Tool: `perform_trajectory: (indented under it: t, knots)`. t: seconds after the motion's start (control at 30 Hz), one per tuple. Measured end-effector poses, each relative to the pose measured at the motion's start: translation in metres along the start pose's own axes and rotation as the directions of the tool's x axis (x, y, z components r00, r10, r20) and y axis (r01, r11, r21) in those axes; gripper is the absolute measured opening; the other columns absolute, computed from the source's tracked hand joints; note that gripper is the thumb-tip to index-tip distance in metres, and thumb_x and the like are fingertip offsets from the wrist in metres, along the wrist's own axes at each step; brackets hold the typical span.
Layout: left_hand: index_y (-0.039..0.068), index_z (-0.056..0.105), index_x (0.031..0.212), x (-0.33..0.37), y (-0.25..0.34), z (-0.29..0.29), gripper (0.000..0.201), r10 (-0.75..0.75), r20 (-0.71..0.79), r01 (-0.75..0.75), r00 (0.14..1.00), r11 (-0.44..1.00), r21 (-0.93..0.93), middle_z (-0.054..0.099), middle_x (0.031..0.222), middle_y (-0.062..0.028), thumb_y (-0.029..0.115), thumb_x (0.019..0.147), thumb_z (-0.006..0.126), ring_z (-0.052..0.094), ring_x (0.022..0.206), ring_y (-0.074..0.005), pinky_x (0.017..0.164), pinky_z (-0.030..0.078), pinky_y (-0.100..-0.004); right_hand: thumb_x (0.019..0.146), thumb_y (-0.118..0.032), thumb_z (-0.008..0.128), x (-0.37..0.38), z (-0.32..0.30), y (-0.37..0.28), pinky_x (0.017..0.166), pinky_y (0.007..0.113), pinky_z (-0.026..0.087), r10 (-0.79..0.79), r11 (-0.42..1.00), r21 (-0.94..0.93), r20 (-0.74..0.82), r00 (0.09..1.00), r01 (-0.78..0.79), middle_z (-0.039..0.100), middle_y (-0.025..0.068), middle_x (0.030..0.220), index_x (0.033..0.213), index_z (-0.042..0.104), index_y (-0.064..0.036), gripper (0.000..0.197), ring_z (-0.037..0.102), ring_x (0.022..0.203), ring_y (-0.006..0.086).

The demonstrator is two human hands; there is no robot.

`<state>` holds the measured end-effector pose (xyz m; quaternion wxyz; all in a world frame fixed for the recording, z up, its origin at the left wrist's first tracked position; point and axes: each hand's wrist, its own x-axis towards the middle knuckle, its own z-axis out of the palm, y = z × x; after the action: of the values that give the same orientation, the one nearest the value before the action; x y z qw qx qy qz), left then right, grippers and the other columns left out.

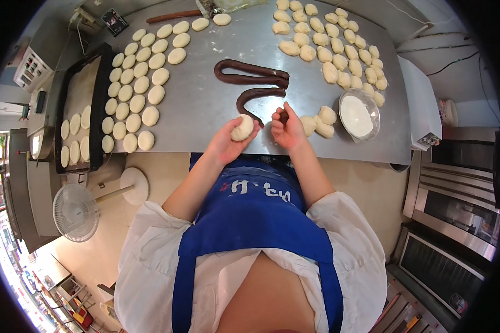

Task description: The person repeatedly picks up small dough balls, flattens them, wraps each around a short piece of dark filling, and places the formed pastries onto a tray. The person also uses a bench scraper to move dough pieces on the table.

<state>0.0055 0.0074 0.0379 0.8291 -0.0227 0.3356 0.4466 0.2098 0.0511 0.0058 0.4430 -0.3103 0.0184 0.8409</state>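
A piece of pale dough (pixel 242 129) rests in my left hand (pixel 226 142), the fingers curled round it. Between the fingers of my right hand (pixel 286 131) is a small lump of dark brown filling (pixel 284 117). Just beyond my hands, a short curved rope of brown filling (pixel 254 95) lies on the steel table, its near end by my left fingertips. Farther off lies a longer rope of filling (pixel 233 63), bent into a loop. Beside my right hand sit several dough balls (pixel 325 120), touching one another.
A clear bowl of white flour (pixel 356 115) stands right of the dough balls. Many dough pieces (pixel 339 55) fill the far right, and rows of flattened rounds (pixel 144 67) the left. A black baking tray (pixel 102 111) holds several rounds. A rolling pin (pixel 174 16) lies at the back.
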Motion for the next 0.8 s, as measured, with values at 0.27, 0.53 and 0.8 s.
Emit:
perform_trajectory:
  t: [0.27, 0.53, 0.8]
  knots:
    - [0.000, 0.046, 0.130, 0.007, -0.014, 0.006, 0.035, 0.049, 0.104, -0.070, 0.993, 0.975, 0.209, 0.053, 0.129, -0.0128, 0.021, 0.102, 0.048, 0.053, 0.120, -0.0237, 0.102, 0.044, -0.0373, 0.092, -0.021, 0.060, -0.030, 0.044, 0.039, 0.074, 0.030, 0.049, -0.583, -0.076, -0.774, 0.546, 0.602, 0.628, 0.060, 0.0098, 0.098, 0.116, 0.057, -0.0028, 0.030, 0.061, 0.085, 0.0208]
    - [0.005, 0.047, 0.130, 0.009, -0.003, 0.000, 0.032, 0.073, 0.203, -0.133, 0.977, 0.945, 0.299, 0.054, 0.126, -0.0080, 0.023, 0.104, 0.044, 0.052, 0.119, -0.0194, 0.101, 0.044, -0.0392, 0.074, -0.012, 0.074, -0.042, 0.043, 0.034, 0.084, 0.038, 0.049, -0.477, -0.537, -0.651, 0.759, 0.443, 0.536, 0.062, 0.0103, 0.109, 0.109, 0.070, -0.0103, 0.035, 0.056, 0.101, 0.0293]
    - [0.005, 0.047, 0.131, 0.003, -0.006, 0.006, 0.035, -0.017, 0.281, -0.032, 0.959, 0.985, 0.168, 0.053, 0.129, -0.0099, 0.025, 0.102, 0.047, 0.051, 0.122, -0.0207, 0.104, 0.043, -0.0401, 0.080, -0.009, 0.064, -0.033, 0.033, 0.040, 0.088, 0.041, 0.048, -0.592, -0.377, -0.696, 0.689, 0.419, 0.611, 0.059, 0.0159, 0.113, 0.113, 0.061, -0.0013, 0.034, 0.058, 0.100, 0.0334]
